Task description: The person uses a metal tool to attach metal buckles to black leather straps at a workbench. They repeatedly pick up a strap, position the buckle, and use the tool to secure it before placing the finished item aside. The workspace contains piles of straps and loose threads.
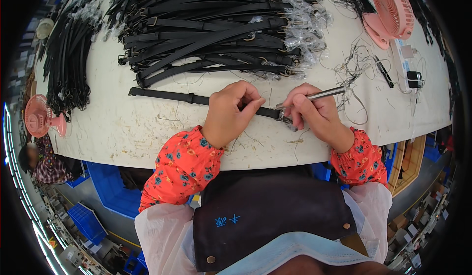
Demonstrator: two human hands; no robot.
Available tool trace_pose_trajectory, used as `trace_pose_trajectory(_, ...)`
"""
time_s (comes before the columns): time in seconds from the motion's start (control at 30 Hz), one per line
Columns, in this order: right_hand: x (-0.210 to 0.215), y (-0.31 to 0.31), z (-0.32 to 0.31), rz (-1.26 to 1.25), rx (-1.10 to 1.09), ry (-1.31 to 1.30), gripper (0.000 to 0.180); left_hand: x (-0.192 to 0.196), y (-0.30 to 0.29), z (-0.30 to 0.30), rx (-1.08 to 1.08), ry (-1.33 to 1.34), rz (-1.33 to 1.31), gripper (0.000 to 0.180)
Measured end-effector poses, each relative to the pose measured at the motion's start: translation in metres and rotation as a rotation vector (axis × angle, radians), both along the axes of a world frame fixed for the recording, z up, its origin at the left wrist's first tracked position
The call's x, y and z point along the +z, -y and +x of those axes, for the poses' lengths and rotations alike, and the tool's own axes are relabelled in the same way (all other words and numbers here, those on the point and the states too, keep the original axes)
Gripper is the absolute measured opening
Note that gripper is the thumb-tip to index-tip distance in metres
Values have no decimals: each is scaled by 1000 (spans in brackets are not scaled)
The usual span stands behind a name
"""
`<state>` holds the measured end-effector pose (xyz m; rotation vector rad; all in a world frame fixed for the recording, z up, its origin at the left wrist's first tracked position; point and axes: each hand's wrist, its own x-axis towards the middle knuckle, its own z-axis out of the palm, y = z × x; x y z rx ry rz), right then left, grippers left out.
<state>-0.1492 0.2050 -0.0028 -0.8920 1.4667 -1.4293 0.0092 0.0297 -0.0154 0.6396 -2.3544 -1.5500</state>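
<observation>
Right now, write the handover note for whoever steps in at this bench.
Left hand pins a black strap flat on the white table. Right hand holds a slim metal tool at the strap's buckle end. A pile of black straps lies behind, another bundle at far left. Loose threads lie to the right. This strap is in hand, not set aside.

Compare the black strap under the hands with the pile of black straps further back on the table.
The single strap lies alone, stretched flat along the table, pinned by the left hand while the right hand works a metal tool at its end. The pile of straps is stacked crisscross, untouched, with ends in clear plastic. Both are black and narrow.
</observation>
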Motion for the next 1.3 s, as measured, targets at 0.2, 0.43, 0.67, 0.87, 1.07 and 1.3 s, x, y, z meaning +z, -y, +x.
trace_pose_trajectory(0.2, -3, 6, 1, -257, 52, -424, 15, 2, 15, 3, 163, -255, 487, 11)
trace_pose_trajectory(0.43, -18, 14, 2, -302, 188, -1002, 30, 8, 31, 29, 271, -282, 119, 14)
trace_pose_trajectory(0.67, -14, 10, 1, -265, 191, -1090, 26, 5, 44, 52, 291, -123, 46, 21)
trace_pose_trajectory(0.87, -11, 8, 1, -264, 203, -1136, 25, 4, 103, 84, 467, -338, 60, 22)
trace_pose_trajectory(1.07, -11, 9, 2, -263, 195, -1131, 25, 38, 195, 158, 697, -437, -366, 22)
trace_pose_trajectory(1.3, -15, 9, 1, -303, 161, -1022, 31, 74, 192, 160, 492, 98, -1288, 43)
